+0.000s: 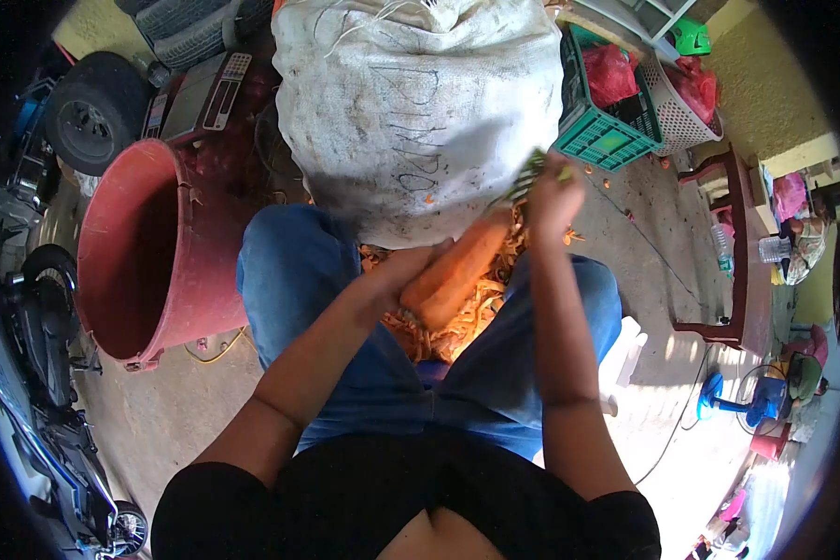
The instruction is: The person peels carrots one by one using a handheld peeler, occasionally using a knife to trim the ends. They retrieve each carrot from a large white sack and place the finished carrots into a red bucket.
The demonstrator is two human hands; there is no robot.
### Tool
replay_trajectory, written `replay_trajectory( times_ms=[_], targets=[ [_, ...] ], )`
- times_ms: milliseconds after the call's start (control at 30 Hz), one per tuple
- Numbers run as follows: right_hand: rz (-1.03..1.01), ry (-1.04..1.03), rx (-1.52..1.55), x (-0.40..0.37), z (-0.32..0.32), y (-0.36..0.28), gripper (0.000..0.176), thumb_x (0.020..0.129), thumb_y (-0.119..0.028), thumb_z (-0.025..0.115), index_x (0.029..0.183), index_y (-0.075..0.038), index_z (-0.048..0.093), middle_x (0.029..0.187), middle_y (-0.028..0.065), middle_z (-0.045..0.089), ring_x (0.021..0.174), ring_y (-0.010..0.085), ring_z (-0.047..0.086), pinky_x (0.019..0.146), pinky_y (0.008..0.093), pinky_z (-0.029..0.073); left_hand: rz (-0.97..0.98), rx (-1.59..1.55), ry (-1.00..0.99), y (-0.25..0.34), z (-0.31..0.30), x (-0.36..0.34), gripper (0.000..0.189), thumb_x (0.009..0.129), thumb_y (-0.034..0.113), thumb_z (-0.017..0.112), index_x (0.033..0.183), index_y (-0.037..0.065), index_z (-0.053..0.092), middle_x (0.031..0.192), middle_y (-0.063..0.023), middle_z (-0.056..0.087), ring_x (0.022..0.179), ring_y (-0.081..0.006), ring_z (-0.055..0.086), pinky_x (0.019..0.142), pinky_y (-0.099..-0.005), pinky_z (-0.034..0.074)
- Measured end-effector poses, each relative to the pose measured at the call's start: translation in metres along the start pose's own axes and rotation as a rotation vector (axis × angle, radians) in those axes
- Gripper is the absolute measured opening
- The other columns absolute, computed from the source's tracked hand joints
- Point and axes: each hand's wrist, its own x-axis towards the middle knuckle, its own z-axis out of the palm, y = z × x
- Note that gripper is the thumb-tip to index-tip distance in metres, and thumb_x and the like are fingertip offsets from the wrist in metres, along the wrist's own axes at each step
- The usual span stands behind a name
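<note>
Carrot (pixel 457 271) held aslant in left hand (pixel 401 273), fingers closed around its side, probably for good steadiness, near end low between the jeans (pixel 294 261) and over orange peelings (pixel 481 313), likely gathered there for easy containment. At the far end, beside the white sack (pixel 420 103), right hand (pixel 555 201) closed on a green tool (pixel 532 175), too blurred for exact naming.

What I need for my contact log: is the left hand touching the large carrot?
Touching. The head view shows the left hand against the side of the large carrot, with no gap between them.
</note>
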Motion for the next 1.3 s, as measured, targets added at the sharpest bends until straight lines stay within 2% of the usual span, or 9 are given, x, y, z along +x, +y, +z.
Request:
replay_trajectory(
  times_ms=[200,333,400,500,633,833,1033,1133,1300],
  targets=[
    [0.231,0.163,0.171,0.033,-0.014,0.037,0.024,0.080,-0.021,0.048,0.070,0.000,0.055,0.059,0.0055,0.054,0.050,0.0122,0.045,0.046,0.0265,0.036,0.025,-0.107,0.064,-0.002,0.014,-0.008,0.041,0.082,0.030,0.044,0.110,0.000,0.040,0.097,-0.0116,0.053,0.083,-0.0165,0.054,0.071,-0.0262,0.045],
    [0.299,-0.189,0.385,-0.024,-0.007,-0.013,0.020,0.080,-0.020,0.050,0.074,-0.001,0.053,0.059,-0.0002,0.047,0.052,0.0078,0.041,0.046,0.0236,0.033,0.045,-0.301,-0.215,-0.004,-0.005,0.010,0.038,0.085,0.030,0.038,0.113,0.004,0.038,0.099,-0.0100,0.052,0.086,-0.0173,0.054,0.074,-0.0302,0.046],
    [0.275,-0.390,0.538,-0.051,-0.014,-0.046,0.019,0.080,-0.016,0.050,0.081,0.003,0.050,0.060,0.0071,0.052,0.053,0.0153,0.044,0.050,0.0281,0.037,0.373,-0.263,-0.252,-0.007,0.006,0.004,0.036,0.086,0.031,0.033,0.111,0.005,0.040,0.099,-0.0086,0.052,0.083,-0.0182,0.055,0.074,-0.0300,0.046],
    [-0.009,-0.402,0.367,-0.075,-0.008,-0.055,0.014,0.079,-0.014,0.048,0.079,0.001,0.051,0.065,0.0202,0.052,0.060,0.0296,0.053,0.057,0.0323,0.041,0.238,-0.376,-0.151,-0.007,0.000,0.009,0.035,0.087,0.031,0.030,0.108,0.006,0.043,0.097,-0.0071,0.054,0.082,-0.0169,0.055,0.072,-0.0297,0.047],
    [-0.193,-0.178,0.148,-0.055,0.008,-0.018,0.020,0.081,-0.017,0.047,0.078,0.002,0.053,0.064,0.0162,0.055,0.060,0.0194,0.054,0.057,0.0303,0.041,0.051,-0.198,-0.137,-0.004,-0.011,0.006,0.035,0.087,0.031,0.031,0.106,0.005,0.045,0.095,-0.0069,0.054,0.079,-0.0145,0.055,0.069,-0.0286,0.047],
    [0.264,0.167,0.122,0.037,-0.013,0.040,0.023,0.081,-0.019,0.047,0.075,0.002,0.055,0.061,0.0095,0.056,0.050,0.0170,0.051,0.046,0.0287,0.040,-0.030,0.022,0.037,-0.010,0.012,-0.009,0.039,0.083,0.033,0.041,0.104,0.000,0.045,0.091,-0.0128,0.055,0.076,-0.0196,0.057,0.070,-0.0292,0.047],
    [0.435,-0.243,0.599,-0.029,-0.012,-0.020,0.018,0.080,-0.017,0.051,0.079,0.001,0.050,0.065,0.0033,0.049,0.058,0.0089,0.041,0.051,0.0228,0.035,0.102,-0.461,-0.210,-0.013,-0.007,0.017,0.038,0.083,0.036,0.039,0.106,0.005,0.044,0.093,-0.0067,0.055,0.078,-0.0171,0.056,0.069,-0.0308,0.047],
    [0.012,-0.361,0.454,-0.069,-0.003,-0.041,0.016,0.081,-0.016,0.049,0.079,0.000,0.051,0.066,0.0084,0.054,0.058,0.0164,0.049,0.053,0.0285,0.039,0.258,-0.401,-0.120,-0.010,-0.002,0.015,0.039,0.084,0.037,0.037,0.106,0.007,0.044,0.093,-0.0067,0.056,0.079,-0.0176,0.056,0.068,-0.0319,0.047],
    [-0.148,-0.269,0.173,-0.062,0.004,-0.031,0.015,0.079,-0.012,0.049,0.076,0.002,0.051,0.066,0.0177,0.054,0.060,0.0285,0.053,0.056,0.0324,0.041,0.179,-0.304,-0.013,-0.002,-0.001,0.000,0.040,0.084,0.033,0.037,0.111,0.003,0.042,0.099,-0.0111,0.053,0.086,-0.0196,0.055,0.075,-0.0336,0.045]
  ],
)
